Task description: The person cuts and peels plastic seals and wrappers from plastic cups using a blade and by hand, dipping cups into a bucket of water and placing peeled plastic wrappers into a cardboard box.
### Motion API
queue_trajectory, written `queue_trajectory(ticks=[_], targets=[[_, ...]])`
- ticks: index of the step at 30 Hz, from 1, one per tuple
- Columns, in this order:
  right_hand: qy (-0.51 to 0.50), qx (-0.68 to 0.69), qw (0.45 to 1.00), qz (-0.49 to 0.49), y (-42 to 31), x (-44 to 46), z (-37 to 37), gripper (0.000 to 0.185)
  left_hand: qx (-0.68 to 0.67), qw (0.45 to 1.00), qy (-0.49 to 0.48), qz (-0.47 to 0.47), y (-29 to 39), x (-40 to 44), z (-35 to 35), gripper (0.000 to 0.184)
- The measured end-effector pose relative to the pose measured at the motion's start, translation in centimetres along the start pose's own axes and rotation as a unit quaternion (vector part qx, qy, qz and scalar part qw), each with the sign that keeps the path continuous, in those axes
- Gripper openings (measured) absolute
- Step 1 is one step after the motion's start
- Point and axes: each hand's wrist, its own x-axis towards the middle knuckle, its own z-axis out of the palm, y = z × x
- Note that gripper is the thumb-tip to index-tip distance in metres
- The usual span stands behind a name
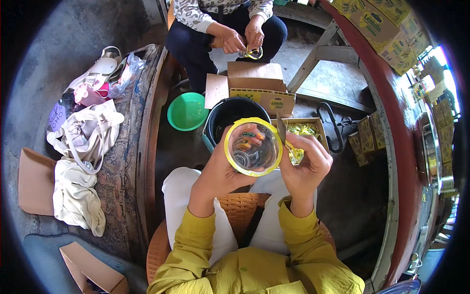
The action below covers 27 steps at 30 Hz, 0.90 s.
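Note:
My left hand (pixel 220 169) is wrapped round a clear plastic cup (pixel 252 147) with a yellow rim, its round opening facing me. At the cup's right side, my right hand (pixel 306 161) pinches a small dark blade (pixel 281 128), which touches or nearly touches the yellow rim. A bit of yellow material shows beneath the right fingers. Just beyond the cup stands a dark bucket (pixel 220 113), partly hidden by the cup and my left hand.
A green basin (pixel 187 111) sits left of the bucket. Behind are an open carton (pixel 259 100) and a co-worker's hands (pixel 242 39) holding a ring-shaped piece. A box of yellow scraps (pixel 306 128) lies right. Bags (pixel 88 132) rest on the left bench.

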Motion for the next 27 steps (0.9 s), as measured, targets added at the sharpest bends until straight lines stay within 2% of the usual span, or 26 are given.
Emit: queue_trajectory(ticks=[6, 11, 14, 15, 18, 24, 27], targets=[[0.034, 0.026, 0.999, -0.005, 0.1, -0.1, 0.3, 0.021, -0.021, 1.000, 0.012, 0.017, 0.2, 0.0, 0.3, 0.071], [0.024, 0.034, 0.999, -0.010, -0.7, -0.1, 0.1, 0.022, -0.071, 0.997, 0.013, 0.005, 0.1, 0.1, -0.1, 0.069], [0.027, 0.031, 0.999, -0.018, -1.3, -0.4, 0.6, 0.023, -0.141, 0.988, 0.060, -0.011, 0.9, -0.1, 0.3, 0.068], [0.030, 0.031, 0.999, -0.014, -1.4, -0.6, 0.7, 0.023, -0.132, 0.990, 0.055, 0.012, 0.6, 0.0, 0.2, 0.067], [0.038, 0.018, 0.999, -0.011, -1.7, -0.8, 1.0, 0.024, -0.167, 0.983, 0.078, 0.000, 0.8, -0.1, 0.5, 0.066], [0.055, 0.005, 0.998, -0.021, -1.6, -0.9, 1.1, 0.024, -0.160, 0.986, 0.029, -0.030, 0.4, 0.2, 0.1, 0.063], [0.052, 0.006, 0.998, -0.020, -1.6, -0.9, 1.1, 0.024, -0.168, 0.984, 0.051, -0.013, 0.6, 0.1, 0.5, 0.063]])
